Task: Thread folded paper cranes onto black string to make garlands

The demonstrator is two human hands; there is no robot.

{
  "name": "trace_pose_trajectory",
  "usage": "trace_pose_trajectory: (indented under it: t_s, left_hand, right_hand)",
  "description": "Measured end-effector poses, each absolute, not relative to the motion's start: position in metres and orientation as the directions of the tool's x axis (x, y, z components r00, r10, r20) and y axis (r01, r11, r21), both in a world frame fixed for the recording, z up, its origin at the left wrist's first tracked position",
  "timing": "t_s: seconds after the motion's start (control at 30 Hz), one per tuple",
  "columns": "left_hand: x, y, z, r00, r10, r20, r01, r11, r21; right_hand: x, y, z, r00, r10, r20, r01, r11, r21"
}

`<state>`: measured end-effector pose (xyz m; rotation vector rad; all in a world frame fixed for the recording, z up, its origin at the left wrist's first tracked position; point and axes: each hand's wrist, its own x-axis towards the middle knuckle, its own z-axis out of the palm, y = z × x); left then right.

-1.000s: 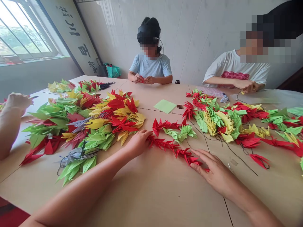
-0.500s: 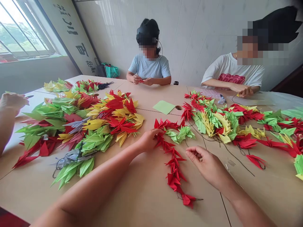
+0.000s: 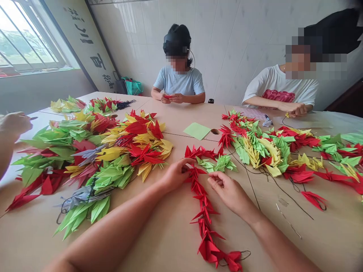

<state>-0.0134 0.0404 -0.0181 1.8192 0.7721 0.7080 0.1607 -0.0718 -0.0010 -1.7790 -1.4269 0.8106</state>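
Note:
A string of red folded-paper cranes (image 3: 206, 215) runs down the table toward me, with a loop of dark cord at its near end. My left hand (image 3: 178, 175) is closed around the upper end of this string. On the other side, my right hand (image 3: 227, 189) has thumb and fingers pinched together close to a red wing tip; whatever it holds, if anything, is too small to make out. Just beyond my hands lie another row of red cranes (image 3: 202, 152) and a short row of green cranes (image 3: 219, 164).
A large heap of multicoloured cranes (image 3: 113, 147) covers the left side. More strung cranes (image 3: 261, 147) lie right, near loose cord and a thin metal needle-like piece (image 3: 288, 221). Green paper (image 3: 196, 130) lies mid-table beside a hole (image 3: 216, 131). Two people sit opposite; another person's hand (image 3: 14, 122) is left.
My right hand has moved left, close to the red string. The string's near end has shifted toward me and straightened a little. My left hand stays at the upper end.

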Motion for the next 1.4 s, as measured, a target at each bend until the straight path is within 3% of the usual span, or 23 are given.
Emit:
trace_pose_trajectory:
  t_s: [0.1,0.43,0.63,0.8,1.13,1.4]
  left_hand:
    - [-0.012,0.039,-0.017,0.628,0.771,0.105,0.160,-0.259,0.952]
    - [-0.009,0.034,-0.012,0.685,0.729,0.002,0.013,-0.015,1.000]
    - [-0.009,0.036,-0.011,0.701,0.707,-0.099,0.149,-0.010,0.989]
    - [-0.011,0.034,-0.007,0.713,0.692,-0.113,0.253,-0.102,0.962]
    - [-0.012,0.033,-0.004,0.761,0.633,-0.146,0.225,-0.046,0.973]
    - [-0.012,0.031,-0.001,0.767,0.616,-0.182,0.209,0.029,0.978]
  right_hand:
    - [0.163,-0.049,-0.014,0.256,0.966,0.016,0.531,-0.127,-0.838]
    - [0.160,-0.044,-0.017,0.197,0.976,0.092,0.436,-0.003,-0.900]
    - [0.161,-0.048,-0.013,0.188,0.982,0.036,0.383,-0.040,-0.923]
    - [0.159,-0.051,-0.012,0.188,0.982,-0.023,0.368,-0.093,-0.925]
    - [0.157,-0.053,-0.008,0.123,0.991,-0.049,0.351,-0.090,-0.932]
    - [0.161,-0.052,-0.009,0.079,0.986,-0.149,0.179,-0.161,-0.971]
